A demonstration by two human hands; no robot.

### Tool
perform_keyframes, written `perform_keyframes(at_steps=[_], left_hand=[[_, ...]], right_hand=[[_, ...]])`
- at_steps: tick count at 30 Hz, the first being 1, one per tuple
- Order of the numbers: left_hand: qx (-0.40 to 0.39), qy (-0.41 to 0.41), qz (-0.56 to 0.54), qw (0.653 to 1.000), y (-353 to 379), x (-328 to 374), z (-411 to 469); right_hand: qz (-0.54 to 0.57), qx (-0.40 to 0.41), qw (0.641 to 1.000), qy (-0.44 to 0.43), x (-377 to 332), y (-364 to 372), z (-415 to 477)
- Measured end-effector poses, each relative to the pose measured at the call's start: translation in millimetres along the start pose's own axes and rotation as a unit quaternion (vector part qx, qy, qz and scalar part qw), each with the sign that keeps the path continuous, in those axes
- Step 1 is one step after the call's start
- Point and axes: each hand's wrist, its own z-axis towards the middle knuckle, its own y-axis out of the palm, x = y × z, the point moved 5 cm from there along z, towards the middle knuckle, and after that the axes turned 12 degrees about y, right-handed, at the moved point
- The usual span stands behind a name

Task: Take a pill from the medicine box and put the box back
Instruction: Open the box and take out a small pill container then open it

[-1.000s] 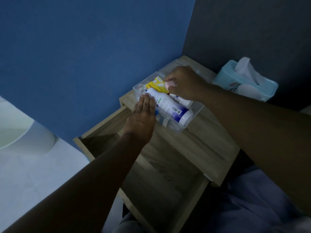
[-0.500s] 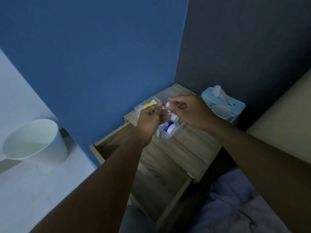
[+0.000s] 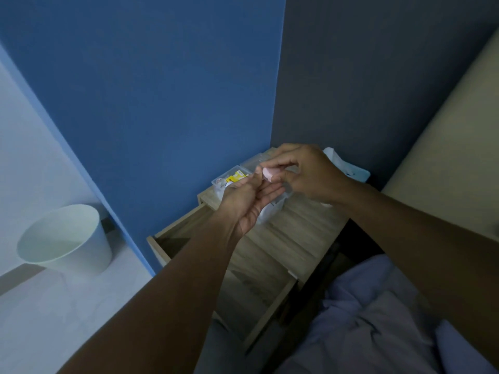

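Note:
The clear plastic medicine box (image 3: 220,182) stands on the wooden nightstand (image 3: 305,228) in the corner, holding a yellow packet (image 3: 237,176) and other items mostly hidden by my hands. My right hand (image 3: 310,174) pinches a small pink container (image 3: 268,174) above the box, tipped toward my left hand. My left hand (image 3: 248,201) lies palm up just under the pink container, fingers cupped and apart. No pill can be made out in the dim light.
The nightstand's drawer (image 3: 251,268) is pulled out toward me. A light blue tissue box (image 3: 351,168) sits behind my right hand. A white bin (image 3: 64,238) stands on the floor at left. Blue wall behind, bedding at lower right.
The view has pulled back and up. My right hand lifted the pink container out of the box, and my left hand left the white bottle and turned palm up beneath it.

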Motion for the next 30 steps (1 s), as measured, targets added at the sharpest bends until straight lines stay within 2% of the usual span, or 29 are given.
perform_keyframes(at_steps=[4, 5, 7, 9, 12, 16, 20, 22, 27, 30], left_hand=[[0.01, 0.002, -0.03, 1.0, 3, 2, -1], [0.01, 0.002, -0.036, 0.999, 4, 2, 0], [0.013, 0.003, -0.04, 0.999, 4, 1, 1], [0.011, 0.0, -0.038, 0.999, 2, -2, 2], [0.008, -0.007, -0.031, 0.999, -1, -9, 2], [0.031, -0.012, -0.058, 0.998, -12, -16, 3], [0.021, -0.021, -0.058, 0.998, -16, -22, 2], [0.01, -0.023, -0.05, 0.998, -15, -25, 1], [0.006, -0.026, -0.047, 0.999, -13, -31, 2], [0.029, -0.039, -0.046, 0.998, -19, -41, 3]], right_hand=[[0.097, -0.071, 0.99, 0.074, 7, -4, 11], [0.082, -0.058, 0.991, 0.094, 8, -5, 13], [-0.02, 0.015, 0.993, 0.118, 9, -8, 15], [-0.118, 0.06, 0.986, 0.098, 7, -8, 13], [-0.131, 0.017, 0.99, 0.058, 8, 0, 13], [-0.059, -0.095, 0.99, 0.088, 13, 7, 11], [-0.15, -0.013, 0.983, 0.103, 11, 4, 9], [-0.193, -0.005, 0.977, 0.087, 7, 5, 9], [-0.141, -0.04, 0.988, 0.044, 9, 10, 3], [-0.064, -0.007, 0.997, 0.05, 17, 2, -2]])
